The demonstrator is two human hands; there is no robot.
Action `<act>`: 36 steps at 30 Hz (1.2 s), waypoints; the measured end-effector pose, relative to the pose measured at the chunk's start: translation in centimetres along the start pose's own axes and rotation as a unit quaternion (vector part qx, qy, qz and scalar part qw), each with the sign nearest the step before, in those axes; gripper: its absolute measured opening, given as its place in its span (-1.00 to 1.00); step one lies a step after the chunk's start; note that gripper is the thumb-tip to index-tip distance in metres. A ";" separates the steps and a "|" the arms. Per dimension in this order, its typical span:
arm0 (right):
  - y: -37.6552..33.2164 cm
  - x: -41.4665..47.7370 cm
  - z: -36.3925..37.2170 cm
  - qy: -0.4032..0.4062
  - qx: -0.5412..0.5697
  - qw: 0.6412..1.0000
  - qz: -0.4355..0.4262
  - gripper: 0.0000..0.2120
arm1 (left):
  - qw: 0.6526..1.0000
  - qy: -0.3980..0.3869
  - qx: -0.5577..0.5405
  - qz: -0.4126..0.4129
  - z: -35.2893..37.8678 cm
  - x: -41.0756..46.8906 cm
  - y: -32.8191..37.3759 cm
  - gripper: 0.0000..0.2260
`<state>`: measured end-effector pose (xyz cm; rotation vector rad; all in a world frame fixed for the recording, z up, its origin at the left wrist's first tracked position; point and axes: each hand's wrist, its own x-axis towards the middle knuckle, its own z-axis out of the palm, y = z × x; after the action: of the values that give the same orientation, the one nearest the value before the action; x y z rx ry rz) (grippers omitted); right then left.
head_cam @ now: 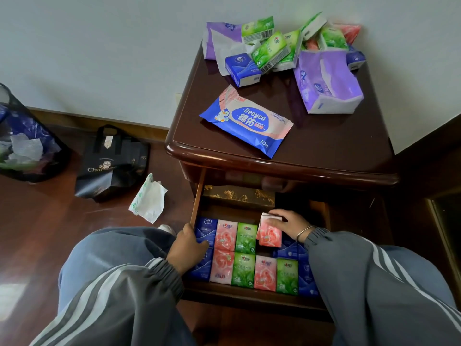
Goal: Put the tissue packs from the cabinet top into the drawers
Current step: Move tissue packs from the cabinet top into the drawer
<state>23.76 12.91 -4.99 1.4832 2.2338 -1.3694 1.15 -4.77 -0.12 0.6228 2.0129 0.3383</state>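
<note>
2 rows of blue, pink and green packs (244, 270) fill the open drawer (197, 196). The right hand (287, 224) pinches a tilted pink pack (269, 234) over the back row. The left hand (189, 245) rests on the blue packs (205, 229) at the drawer's left; whether it grips anything I cannot tell. On the cabinet top (336, 146) lie a Deeyeo pack (247, 121) marked "10片" and a heap (274, 51) of purple, green and blue packs. A black bag (112, 166) reads "Cha"

The dark glossy wooden cabinet top (324, 151) carried a flat blue-and-pink wipes packet (245, 121) near its front and a heap of purple, green, blue and red tissue packs (274, 51) at the far edge (some torn open). Left, on the brown wooden floor (50, 233), lay a crumpled white wrapper (148, 202).
</note>
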 end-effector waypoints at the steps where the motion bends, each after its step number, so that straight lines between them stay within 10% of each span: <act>1: 0.1 0.1 0.1 0.000 -0.005 1.000 0.001 -0.60 | 1.000 -0.001 -0.001 -0.002 0.0 0.0 0.0 -0.57; 10: 0.5 0.0 1.8 -0.041 -0.079 0.996 0.012 -0.60 | 1.000 0.006 0.009 0.004 0.0 0.0 -0.1 -0.58; 16: 1.2 -0.6 3.0 -0.002 -0.335 0.942 0.007 -0.47 | 1.000 0.011 0.007 0.007 0.2 0.1 -0.1 -0.59; 36: -0.2 -1.2 3.6 -0.025 -0.328 0.944 0.002 -0.61 | 0.999 0.017 0.026 0.014 0.4 0.7 -0.5 -0.56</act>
<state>22.98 9.44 -6.34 1.1830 2.3098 -0.5402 1.06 -4.81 -1.01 0.6835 2.0525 0.3163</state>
